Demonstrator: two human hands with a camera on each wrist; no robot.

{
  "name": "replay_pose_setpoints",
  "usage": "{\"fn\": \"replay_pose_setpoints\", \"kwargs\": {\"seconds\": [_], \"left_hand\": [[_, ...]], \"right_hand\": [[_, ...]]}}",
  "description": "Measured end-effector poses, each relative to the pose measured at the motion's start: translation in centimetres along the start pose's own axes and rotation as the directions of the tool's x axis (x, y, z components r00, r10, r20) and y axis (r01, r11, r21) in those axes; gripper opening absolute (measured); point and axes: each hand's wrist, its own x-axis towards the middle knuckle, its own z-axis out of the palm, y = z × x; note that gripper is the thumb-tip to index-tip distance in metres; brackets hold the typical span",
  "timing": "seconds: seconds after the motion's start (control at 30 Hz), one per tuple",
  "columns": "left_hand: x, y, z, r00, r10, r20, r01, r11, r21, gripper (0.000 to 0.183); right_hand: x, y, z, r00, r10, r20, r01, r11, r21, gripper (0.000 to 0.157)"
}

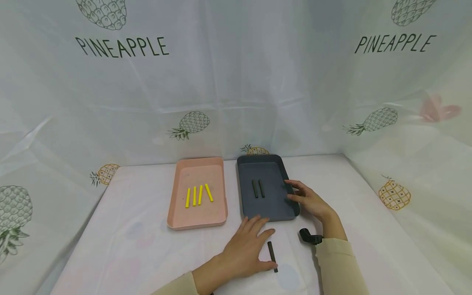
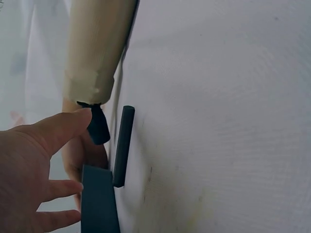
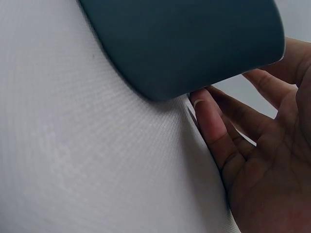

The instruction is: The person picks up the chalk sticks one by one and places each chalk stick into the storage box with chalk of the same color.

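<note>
A dark blue-grey tray (image 1: 269,211) lies at the back, with two short dark sticks (image 1: 258,188) in it. At its right rim is my right hand (image 1: 311,200), index finger and thumb overlapping the edge; the right wrist view shows fingers against the outer wall (image 3: 204,39), one fingertip low at the base. My left hand (image 1: 245,250) is spread in front, its fingertips right at the tray's near wall (image 2: 99,204). Another dark stick (image 1: 272,255) lies on the table by the left thumb, whose tip overlaps its near end in the head view.
To the left stands a pink tray (image 1: 197,219) holding several yellow sticks (image 1: 194,196). A black wrist camera (image 1: 309,237) is strapped to my right wrist. A white curtain (image 1: 236,82) printed with pineapples hangs behind the white-covered table (image 1: 121,246) and along its sides.
</note>
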Motion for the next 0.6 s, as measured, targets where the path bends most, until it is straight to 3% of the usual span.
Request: {"fn": "replay_pose_setpoints", "kwargs": {"seconds": [0.27, 0.6], "left_hand": [[-0.2, 0.1, 0.6, 0.998, -0.008, 0.054, 0.009, 1.0, -0.009, 0.08], [-0.6, 0.8, 1.5, 0.997, -0.033, 0.065, 0.028, 0.996, 0.083, 0.085]], "right_hand": [[-0.2, -0.1, -0.1, 1.0, -0.003, 0.001, 0.003, 1.0, -0.004, 0.059], [-0.2, 0.0, -0.1, 1.0, -0.012, 0.003, 0.012, 1.0, -0.001, 0.06]]}}
